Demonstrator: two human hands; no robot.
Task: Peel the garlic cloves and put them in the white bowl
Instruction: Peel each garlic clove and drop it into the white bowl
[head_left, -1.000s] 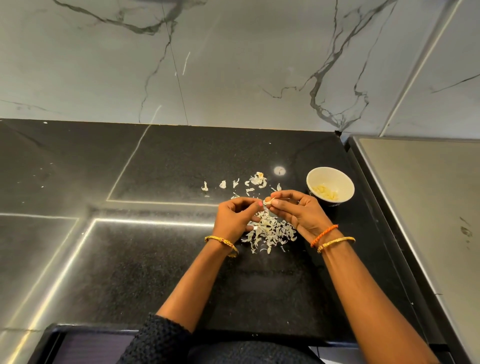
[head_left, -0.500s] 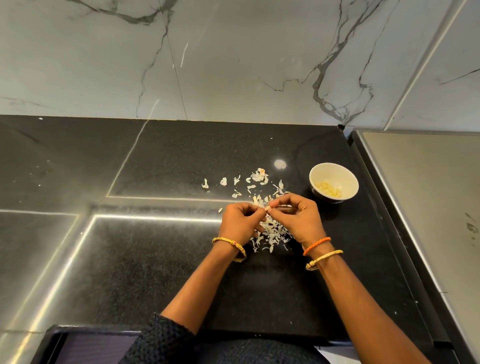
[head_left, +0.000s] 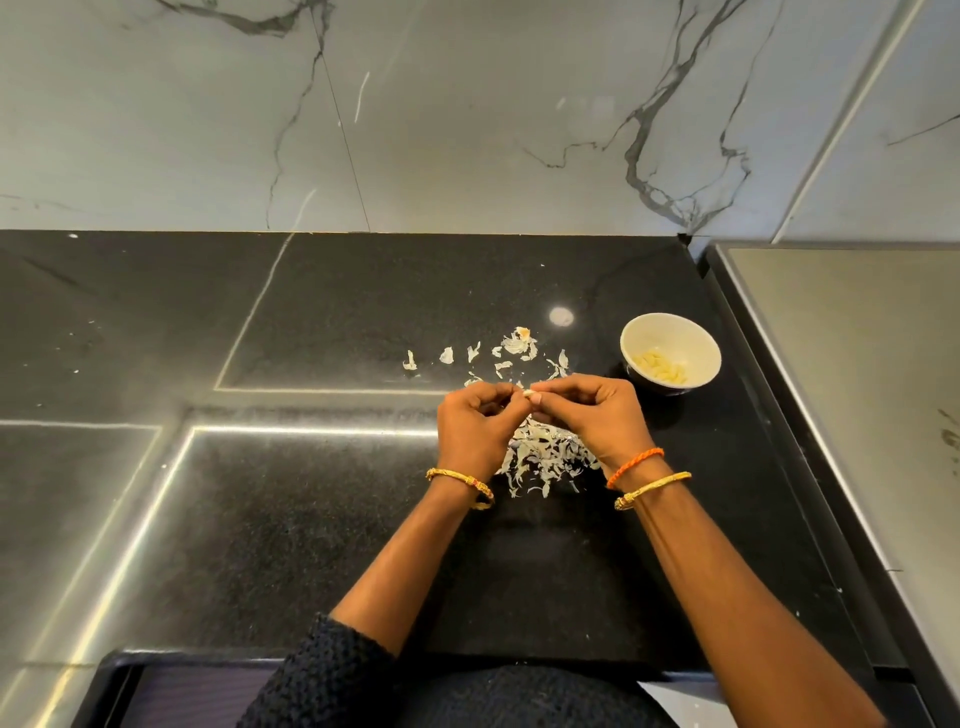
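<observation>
Both my left hand (head_left: 475, 431) and right hand (head_left: 592, 415) pinch one garlic clove (head_left: 529, 393), fingers curled tight around it. I'd strip the skin over the peel pile (head_left: 540, 457), then drop the clove into the white bowl (head_left: 698, 332) nearby.

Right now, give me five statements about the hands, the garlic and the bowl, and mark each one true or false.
1. Both hands pinch one garlic clove between them. True.
2. The white bowl is empty. False: peeled cloves lie in it.
3. The bowl stands on the left hand's side. False: it stands beyond the right hand.
4. Peel scraps lie on the black counter under the hands. True.
5. The bowl is tipped over. False: it stands upright.
</observation>
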